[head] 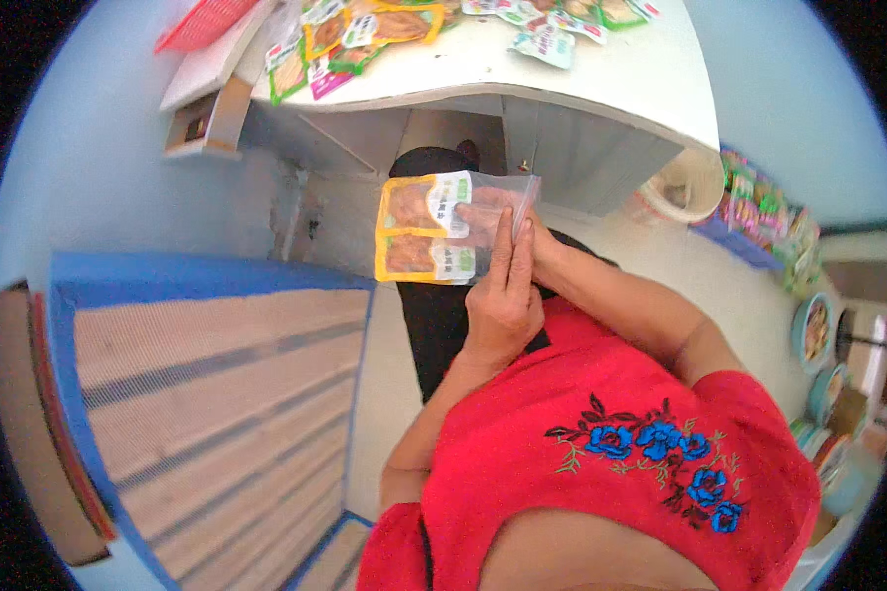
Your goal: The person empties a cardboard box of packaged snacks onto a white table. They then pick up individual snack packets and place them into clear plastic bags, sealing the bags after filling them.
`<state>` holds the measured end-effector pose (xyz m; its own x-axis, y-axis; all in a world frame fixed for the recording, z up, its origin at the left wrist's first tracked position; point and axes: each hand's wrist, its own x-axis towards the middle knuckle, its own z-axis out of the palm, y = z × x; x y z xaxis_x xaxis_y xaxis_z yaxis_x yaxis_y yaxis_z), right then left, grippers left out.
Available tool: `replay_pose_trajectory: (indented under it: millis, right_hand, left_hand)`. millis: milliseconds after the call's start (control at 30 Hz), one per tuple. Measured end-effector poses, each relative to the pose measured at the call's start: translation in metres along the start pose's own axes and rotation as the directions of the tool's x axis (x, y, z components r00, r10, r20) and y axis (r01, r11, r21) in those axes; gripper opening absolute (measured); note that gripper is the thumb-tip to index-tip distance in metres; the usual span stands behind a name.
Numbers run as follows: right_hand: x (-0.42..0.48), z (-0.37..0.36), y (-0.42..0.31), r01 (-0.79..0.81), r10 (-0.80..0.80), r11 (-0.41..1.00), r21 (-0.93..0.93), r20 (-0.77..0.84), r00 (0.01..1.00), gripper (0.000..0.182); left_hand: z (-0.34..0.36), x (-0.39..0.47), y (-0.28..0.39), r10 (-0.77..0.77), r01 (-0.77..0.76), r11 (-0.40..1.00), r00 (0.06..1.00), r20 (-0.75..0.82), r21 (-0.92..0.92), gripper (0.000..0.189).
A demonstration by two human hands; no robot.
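Observation:
A clear zip-top plastic bag (504,186) is held flat in front of my body. Two yellow-edged food packets lie in it side by side, the far packet (411,205) and the near packet (411,255); both bear writing. My left hand (508,303) has two fingers stretched along the zip end, over the bag's upper face. From the right, my right hand (541,240) grips the same end from beneath, its fingers partly seen through the clear plastic. Whether the zip is closed cannot be made out.
Loose food packets (373,33) and a pale pouch (545,46) lie on the white table (458,77) ahead. A red plastic basket (205,24) stands far left. A blue-framed mesh rack (211,281) is at my left. Right are a white bucket (647,203) and a blue crate of packets (739,235).

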<state>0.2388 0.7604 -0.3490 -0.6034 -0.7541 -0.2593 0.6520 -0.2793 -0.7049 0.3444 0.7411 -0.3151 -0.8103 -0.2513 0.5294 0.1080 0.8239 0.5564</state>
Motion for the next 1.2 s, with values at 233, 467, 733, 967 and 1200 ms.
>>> replay_pose_trajectory:
  millis: [233,467,733,967,1200]
  right_hand:
    - [0.007,0.005,0.005,0.021,-0.02,0.999,0.026,-0.053,0.998,0.02]
    - [0.004,-0.011,0.007,0.035,-0.037,0.98,0.196,0.007,0.999,0.02]
    - [-0.038,-0.037,-0.03,0.087,-0.1,0.821,-0.564,0.007,0.995,0.023]
    - [-0.095,-0.045,-0.056,-0.038,0.136,0.701,-0.712,0.081,0.987,0.029]
    - [-0.1,-0.039,-0.051,0.24,0.062,0.541,-0.806,0.323,0.944,0.038]
  left_hand:
    - [0.0,-0.003,0.0,-0.003,0.001,1.0,0.997,0.082,0.026,0.071]
    - [-0.003,-0.002,0.005,0.014,-0.012,1.0,0.988,0.156,-0.01,0.068]
    - [-0.02,0.009,-0.003,0.006,0.008,0.993,0.993,0.116,-0.119,0.055]
    - [-0.034,0.056,-0.036,0.016,-0.019,0.999,0.997,0.077,0.032,0.029]
    - [0.0,0.103,-0.051,-0.037,0.062,0.997,0.923,0.383,-0.053,0.027]
